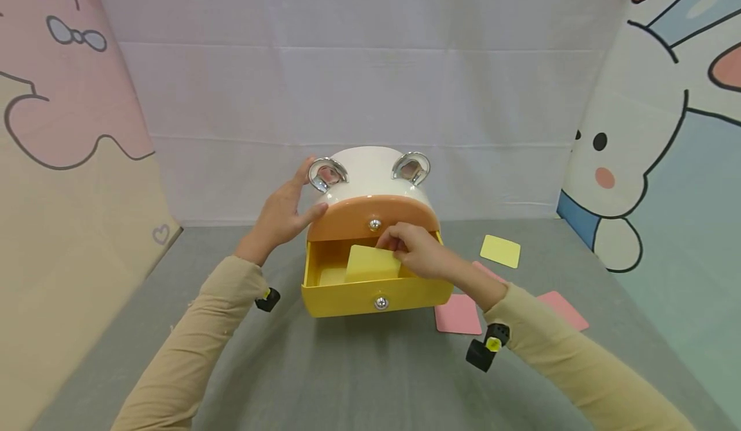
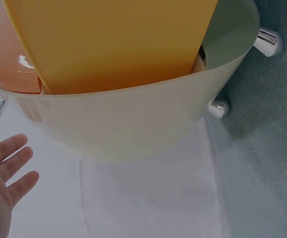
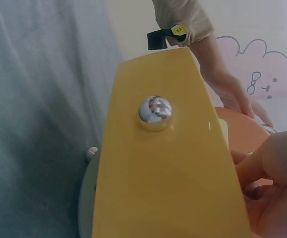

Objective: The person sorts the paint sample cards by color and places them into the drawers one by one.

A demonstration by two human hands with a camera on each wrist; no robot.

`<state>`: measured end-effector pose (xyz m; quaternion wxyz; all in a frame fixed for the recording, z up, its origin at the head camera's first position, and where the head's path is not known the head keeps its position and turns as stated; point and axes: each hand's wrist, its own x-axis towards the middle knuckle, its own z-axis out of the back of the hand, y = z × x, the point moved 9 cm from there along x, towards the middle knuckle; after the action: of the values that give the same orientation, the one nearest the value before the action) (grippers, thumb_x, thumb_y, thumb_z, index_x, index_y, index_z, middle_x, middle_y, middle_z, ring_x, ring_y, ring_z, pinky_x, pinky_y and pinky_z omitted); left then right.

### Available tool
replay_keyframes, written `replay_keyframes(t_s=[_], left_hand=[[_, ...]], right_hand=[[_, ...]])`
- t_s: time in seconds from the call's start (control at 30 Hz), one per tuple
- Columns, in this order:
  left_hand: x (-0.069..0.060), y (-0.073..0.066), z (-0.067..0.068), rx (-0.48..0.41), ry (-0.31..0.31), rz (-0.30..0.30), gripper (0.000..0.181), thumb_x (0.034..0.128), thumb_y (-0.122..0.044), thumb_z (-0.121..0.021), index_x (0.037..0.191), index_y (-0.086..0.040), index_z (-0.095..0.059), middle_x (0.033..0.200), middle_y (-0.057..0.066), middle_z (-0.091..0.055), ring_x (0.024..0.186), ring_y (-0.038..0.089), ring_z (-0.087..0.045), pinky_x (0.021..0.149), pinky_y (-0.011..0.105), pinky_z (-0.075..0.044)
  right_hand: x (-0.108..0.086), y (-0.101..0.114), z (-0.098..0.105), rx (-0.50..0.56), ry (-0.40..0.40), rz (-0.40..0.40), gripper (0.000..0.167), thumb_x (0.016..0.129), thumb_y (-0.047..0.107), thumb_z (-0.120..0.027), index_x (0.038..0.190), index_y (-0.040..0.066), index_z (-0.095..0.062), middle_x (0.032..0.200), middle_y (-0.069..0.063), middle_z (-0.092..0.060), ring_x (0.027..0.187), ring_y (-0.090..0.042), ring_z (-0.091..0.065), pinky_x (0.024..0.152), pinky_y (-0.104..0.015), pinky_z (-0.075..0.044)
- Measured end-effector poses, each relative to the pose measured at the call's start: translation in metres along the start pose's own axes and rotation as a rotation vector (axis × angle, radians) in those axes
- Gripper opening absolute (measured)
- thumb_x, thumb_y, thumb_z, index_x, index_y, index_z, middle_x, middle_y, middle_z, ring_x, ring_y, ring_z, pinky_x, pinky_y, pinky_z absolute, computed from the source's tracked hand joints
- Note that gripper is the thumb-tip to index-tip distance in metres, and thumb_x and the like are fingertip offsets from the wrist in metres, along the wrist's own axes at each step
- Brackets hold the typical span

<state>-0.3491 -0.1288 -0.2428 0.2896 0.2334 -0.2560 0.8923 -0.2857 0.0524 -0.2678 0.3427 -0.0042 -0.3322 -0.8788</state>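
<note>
So from my end on the head feed I've got the person's right hand [image 1: 418, 249] dipped over the yellow drawer [image 1: 341, 301], thumb and fingers pinched together on the upper right corner of a yellow card [image 1: 370, 264]. That card is tilted up inside the drawer, its lower edge hidden by the drawer front, so I can't tell whether it touches the bottom. What looks like another pale yellow card [image 1: 331, 277] lies flat in there, just left of it. The drawer is pulled out under the orange drawer [image 1: 341, 220] of a white cabinet [image 1: 367, 167] with two shiny ears [image 1: 329, 174]. The left hand [image 1: 282, 217] is up beside the left ear, fingers straight and spread apart, not wrapped around anything, thumb at the edge of the orange front; I can't tell how hard it presses, if at all. Over on the grey tabletop [image 1: 359, 379], right of the cabinet, there's a loose yellow card [image 1: 500, 251] plus some pink cards [image 1: 457, 315], one partly covered by the right forearm. My right wrist cam mostly gets the drawer front and its silver knob [image 3: 154, 113].
</note>
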Motion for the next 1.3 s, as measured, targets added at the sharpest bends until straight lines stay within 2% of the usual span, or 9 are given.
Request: replay_keyframes(t_s=[0.37,0.63,0.93,1.1,1.3], left_hand=[[0.000,-0.002,0.000,-0.003,-0.013,-0.019,0.079,0.0862,-0.053,-0.048,0.147,-0.020,-0.011,0.132,0.019,-0.046,0.118,0.034,-0.046,0.094,0.053,-0.036],[0.000,-0.001,-0.001,-0.006,-0.014,-0.015,0.079,0.0862,-0.053,-0.048,0.147,-0.021,-0.011,0.131,0.019,-0.047,0.118,0.034,-0.046,0.093,0.053,-0.036],[0.001,0.000,-0.001,0.000,-0.019,-0.017,0.079,0.0859,-0.056,-0.047,0.147,-0.021,-0.011,0.130,0.020,-0.048,0.117,0.035,-0.047,0.093,0.053,-0.037],[0.001,0.000,0.000,0.004,-0.019,-0.016,0.078,0.0861,-0.053,-0.048,0.147,-0.020,-0.011,0.129,0.020,-0.049,0.116,0.035,-0.047,0.092,0.053,-0.038],[0.001,0.000,0.001,0.007,-0.019,-0.013,0.078,0.0862,-0.049,-0.051,0.147,-0.020,-0.011,0.130,0.019,-0.049,0.117,0.034,-0.047,0.092,0.053,-0.038]], right_hand=[[0.001,-0.012,-0.016,-0.017,0.024,-0.053,0.032,0.074,-0.016,-0.047,0.095,0.002,-0.065,0.088,-0.003,-0.056,0.079,-0.017,-0.047,0.074,-0.027,-0.043],[-0.001,-0.014,-0.012,-0.012,0.012,-0.076,0.032,0.073,-0.014,-0.050,0.097,0.002,-0.065,0.091,-0.005,-0.057,0.081,-0.018,-0.050,0.077,-0.030,-0.045],[-0.007,-0.015,0.008,0.048,-0.006,-0.017,0.023,0.078,-0.013,-0.055,0.099,-0.005,-0.062,0.097,-0.015,-0.058,0.085,-0.023,-0.051,0.080,-0.037,-0.046],[-0.017,-0.024,0.025,0.106,0.008,-0.058,0.023,0.082,-0.009,-0.055,0.104,-0.006,-0.058,0.102,-0.018,-0.055,0.091,-0.027,-0.050,0.083,-0.039,-0.045],[-0.034,-0.045,0.052,0.116,0.004,-0.085,0.024,0.084,-0.003,-0.058,0.108,-0.005,-0.058,0.103,-0.017,-0.058,0.091,-0.025,-0.052,0.078,-0.034,-0.047]])
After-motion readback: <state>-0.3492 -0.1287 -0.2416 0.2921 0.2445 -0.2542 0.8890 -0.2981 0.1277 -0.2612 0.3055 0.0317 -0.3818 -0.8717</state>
